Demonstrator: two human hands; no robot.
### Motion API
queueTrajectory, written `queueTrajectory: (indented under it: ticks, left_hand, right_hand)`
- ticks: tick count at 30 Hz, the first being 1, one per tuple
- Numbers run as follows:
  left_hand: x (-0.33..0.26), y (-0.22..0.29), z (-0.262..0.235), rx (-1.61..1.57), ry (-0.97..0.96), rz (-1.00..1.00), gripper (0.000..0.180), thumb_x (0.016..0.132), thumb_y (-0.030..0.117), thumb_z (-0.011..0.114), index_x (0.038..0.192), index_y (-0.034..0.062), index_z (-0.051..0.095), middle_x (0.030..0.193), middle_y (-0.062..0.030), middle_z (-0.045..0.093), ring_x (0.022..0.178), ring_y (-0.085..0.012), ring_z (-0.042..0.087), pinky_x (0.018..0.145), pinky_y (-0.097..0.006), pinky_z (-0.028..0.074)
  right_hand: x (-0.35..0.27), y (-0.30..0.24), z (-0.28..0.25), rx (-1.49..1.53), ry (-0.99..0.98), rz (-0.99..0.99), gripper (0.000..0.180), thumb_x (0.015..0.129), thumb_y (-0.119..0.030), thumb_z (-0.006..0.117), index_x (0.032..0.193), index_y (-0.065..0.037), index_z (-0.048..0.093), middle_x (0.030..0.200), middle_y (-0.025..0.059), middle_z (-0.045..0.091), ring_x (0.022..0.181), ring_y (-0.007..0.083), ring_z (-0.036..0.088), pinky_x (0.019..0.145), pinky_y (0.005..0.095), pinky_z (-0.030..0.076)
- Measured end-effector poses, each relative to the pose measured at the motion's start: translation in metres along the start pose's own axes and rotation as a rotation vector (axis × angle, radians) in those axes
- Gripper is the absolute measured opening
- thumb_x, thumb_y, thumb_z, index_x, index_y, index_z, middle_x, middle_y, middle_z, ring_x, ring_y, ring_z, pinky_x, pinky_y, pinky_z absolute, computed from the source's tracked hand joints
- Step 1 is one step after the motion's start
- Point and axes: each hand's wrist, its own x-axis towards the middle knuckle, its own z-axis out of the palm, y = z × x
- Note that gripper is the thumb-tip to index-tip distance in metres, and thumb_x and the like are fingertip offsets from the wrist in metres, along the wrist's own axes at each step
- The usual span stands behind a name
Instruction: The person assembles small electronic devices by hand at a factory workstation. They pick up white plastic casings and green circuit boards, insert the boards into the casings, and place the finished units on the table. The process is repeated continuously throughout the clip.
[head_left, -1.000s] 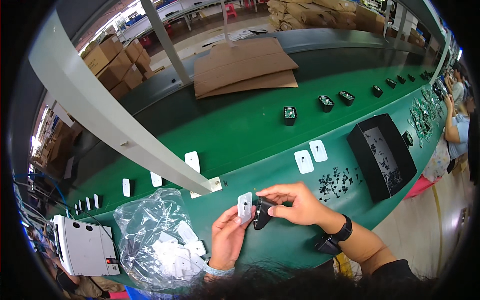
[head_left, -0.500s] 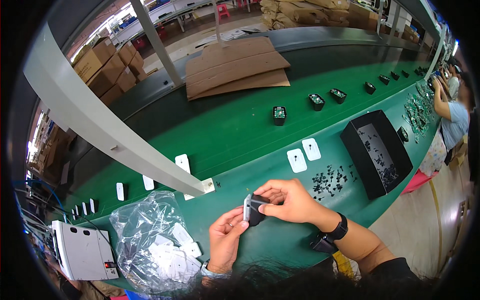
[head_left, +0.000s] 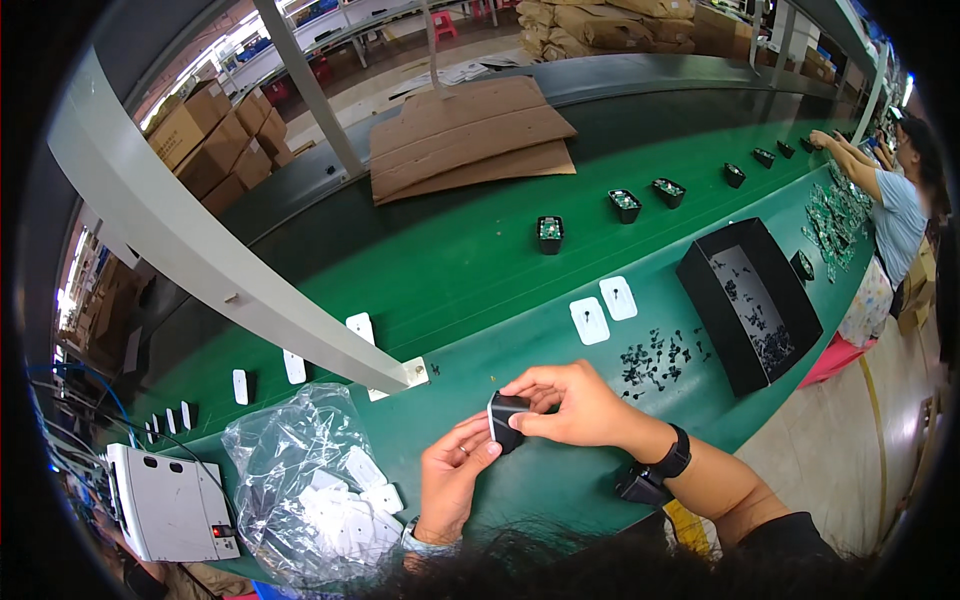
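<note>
Between both hands is a small black box-shaped housing [head_left: 508,424] with a white cover along its left side. My left hand [head_left: 450,480] has fingers and thumb closed on the cover side. From the right, my right hand [head_left: 572,405] grips the black body between thumb and fingers. Two white covers [head_left: 590,321], each with a small black part on top, lie beyond my right hand. Loose small black parts [head_left: 655,362] are scattered to their right. Another black object [head_left: 640,486] rests under my right forearm, partly hidden.
A clear plastic bag [head_left: 285,430] with white covers [head_left: 352,522] lies left. A black bin [head_left: 715,325] stands right, near green circuit boards [head_left: 838,222]. Black housings [head_left: 550,234] line the green belt [head_left: 440,260]. A white post [head_left: 220,260] rises ahead; a co-worker [head_left: 900,210] reaches toward the belt.
The housing has turned slightly in my hands, showing more of its black side and less of the white cover. At the far right, the co-worker's arm has stretched out over the belt.
</note>
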Motion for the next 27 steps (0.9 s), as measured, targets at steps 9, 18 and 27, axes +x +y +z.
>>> queueTrajectory:
  ticks: [9,18,27]
  left_hand:
    - [0.0,-0.005,-0.005,0.014,0.034,0.044,0.028,0.092,-0.007,0.066,0.12,-0.0078,0.065,0.122,-0.016,0.068,0.109,-0.0194,0.066,0.094,-0.031,0.053]
    - [0.001,0.002,0.01,0.009,0.124,0.192,0.038,0.087,-0.01,0.07,0.124,-0.0068,0.059,0.117,-0.0156,0.068,0.108,-0.0206,0.066,0.094,-0.032,0.054]
    - [0.003,-0.006,0.008,0.674,0.26,0.577,0.056,0.075,-0.003,0.084,0.123,-0.005,0.055,0.113,-0.0144,0.065,0.105,-0.019,0.063,0.09,-0.032,0.053]
  right_hand:
    - [0.0,0.004,0.002,-0.058,-0.047,-0.034,0.036,0.082,-0.008,0.078,0.116,0.0,0.072,0.106,0.0114,0.075,0.082,0.0121,0.073,0.076,0.0261,0.058]
    - [0.002,0.009,0.007,0.114,-0.029,-0.09,0.031,0.089,-0.007,0.075,0.116,0.004,0.063,0.099,0.0135,0.073,0.091,0.0166,0.072,0.082,0.0312,0.057]
    - [0.002,0.018,0.028,0.258,-0.038,-0.109,0.036,0.088,-0.001,0.075,0.119,0.0,0.057,0.125,0.0132,0.064,0.108,0.0165,0.065,0.093,0.0335,0.055]
